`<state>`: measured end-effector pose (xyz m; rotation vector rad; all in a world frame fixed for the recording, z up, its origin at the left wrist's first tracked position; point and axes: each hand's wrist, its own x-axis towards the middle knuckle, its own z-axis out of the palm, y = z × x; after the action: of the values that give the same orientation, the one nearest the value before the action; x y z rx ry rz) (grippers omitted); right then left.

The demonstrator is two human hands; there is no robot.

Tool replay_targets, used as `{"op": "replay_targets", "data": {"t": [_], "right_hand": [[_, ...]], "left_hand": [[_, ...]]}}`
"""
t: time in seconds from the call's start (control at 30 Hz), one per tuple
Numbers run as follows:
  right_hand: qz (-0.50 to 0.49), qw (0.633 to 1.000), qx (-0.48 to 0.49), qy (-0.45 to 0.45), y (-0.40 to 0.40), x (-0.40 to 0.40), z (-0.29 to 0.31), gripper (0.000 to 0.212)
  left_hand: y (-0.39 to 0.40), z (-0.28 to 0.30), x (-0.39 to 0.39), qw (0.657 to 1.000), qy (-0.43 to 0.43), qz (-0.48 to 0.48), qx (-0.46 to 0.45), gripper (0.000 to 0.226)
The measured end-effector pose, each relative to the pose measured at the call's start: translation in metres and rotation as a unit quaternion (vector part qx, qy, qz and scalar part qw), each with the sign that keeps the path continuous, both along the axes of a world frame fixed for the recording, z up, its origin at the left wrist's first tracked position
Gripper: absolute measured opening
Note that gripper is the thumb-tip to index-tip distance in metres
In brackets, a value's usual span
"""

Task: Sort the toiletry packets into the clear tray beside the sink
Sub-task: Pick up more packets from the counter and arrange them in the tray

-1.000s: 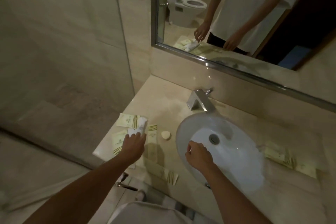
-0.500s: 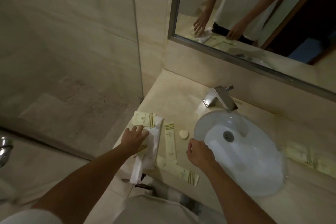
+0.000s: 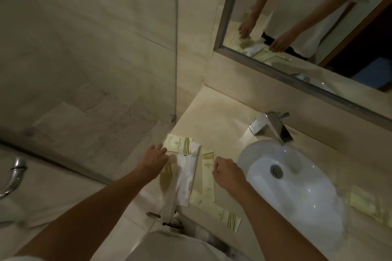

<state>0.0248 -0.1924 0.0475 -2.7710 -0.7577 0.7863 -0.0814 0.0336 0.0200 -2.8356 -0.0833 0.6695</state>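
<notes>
Several toiletry packets lie on the beige counter [image 3: 214, 116] left of the sink. A cream packet with green stripes [image 3: 178, 144] is farthest back, and my left hand [image 3: 154, 158] touches its near left corner with its fingers stretched out. Long white packets [image 3: 187, 178] lie beside that hand, one reaching past the counter's front edge. A narrow cream packet [image 3: 207, 174] lies between my hands. My right hand [image 3: 228, 172] hovers low beside it with its fingers curled down; what is under them is hidden. Another cream packet [image 3: 224, 214] lies at the front edge. I see no clear tray.
The white oval sink [image 3: 297, 186] is at the right, with a chrome faucet [image 3: 271, 127] behind it. More cream packets [image 3: 367, 207] lie right of the sink. A mirror [image 3: 318, 17] hangs above. A glass partition edge [image 3: 177, 48] stands left of the counter.
My left hand has slid back from the white packets to the cream packet's corner. My right hand has moved left from the sink rim, over the spot where a small round soap lay.
</notes>
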Motion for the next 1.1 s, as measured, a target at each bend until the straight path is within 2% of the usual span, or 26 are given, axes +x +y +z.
{"op": "replay_targets", "data": {"t": [0.2,0.33,0.6,0.83,0.97,1.1], "right_hand": [[0.05,0.998,0.032,0.001,0.067,0.006,-0.01,0.01],[0.086,0.995,0.055,-0.013,0.105,0.011,-0.025,0.026],[0.175,0.982,0.035,-0.057,0.147,0.024,-0.061,0.051],[0.189,0.974,0.006,-0.129,0.163,0.027,-0.07,0.04],[0.164,0.976,0.065,-0.128,0.168,0.035,-0.065,0.023],[0.118,0.978,0.113,-0.128,0.157,0.046,-0.048,0.015]], "left_hand": [[0.027,0.001,-0.019,0.986,-0.053,0.126,-0.094,0.021],[0.037,0.001,-0.029,0.965,-0.11,0.201,-0.13,0.023],[0.045,-0.01,-0.027,0.945,-0.135,0.259,-0.149,0.029],[0.05,-0.013,-0.017,0.93,-0.166,0.283,-0.168,0.026],[0.053,-0.007,-0.012,0.92,-0.189,0.292,-0.179,0.022],[0.049,0.003,-0.001,0.911,-0.217,0.296,-0.187,0.019]]}}
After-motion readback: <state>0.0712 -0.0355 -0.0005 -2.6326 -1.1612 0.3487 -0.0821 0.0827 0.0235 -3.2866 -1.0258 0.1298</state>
